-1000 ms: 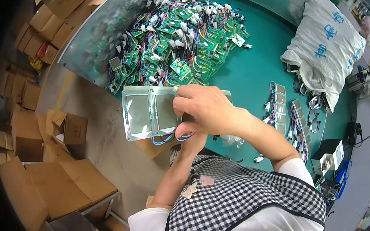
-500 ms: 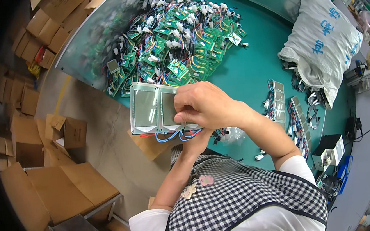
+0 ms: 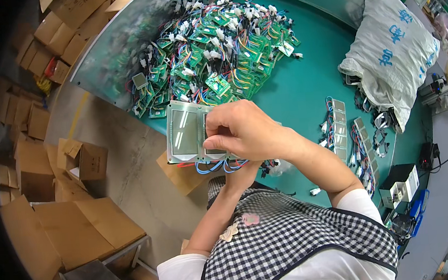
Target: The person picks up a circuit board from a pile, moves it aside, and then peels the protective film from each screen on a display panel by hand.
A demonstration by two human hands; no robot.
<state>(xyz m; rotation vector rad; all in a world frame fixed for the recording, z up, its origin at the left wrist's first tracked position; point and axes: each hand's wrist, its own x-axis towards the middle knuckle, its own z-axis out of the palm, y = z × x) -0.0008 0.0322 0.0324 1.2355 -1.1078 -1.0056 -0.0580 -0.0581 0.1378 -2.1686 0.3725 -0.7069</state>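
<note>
A panel of joined circuit boards with grey display screens (image 3: 184, 133) is held up in front of me, past the near edge of the bench. My left hand (image 3: 244, 174) grips it from below, its fingers hidden behind the boards. Blue and red wires (image 3: 213, 167) hang from the panel's lower side. My right hand (image 3: 250, 129) lies over the panel's right part, with thumb and curled fingers closed at the second screen. Whatever is between those fingertips, if anything, cannot be made out.
A heap of green circuit boards with wires (image 3: 221, 49) covers the far left of the green bench (image 3: 315, 52). Strips of display boards (image 3: 340, 124) lie at the right, near a white woven sack (image 3: 387, 51). Cardboard boxes (image 3: 81, 158) stand on the floor at left.
The panel has shifted slightly right. My right hand's fingertips have moved a little left across it, closer to the first screen.
</note>
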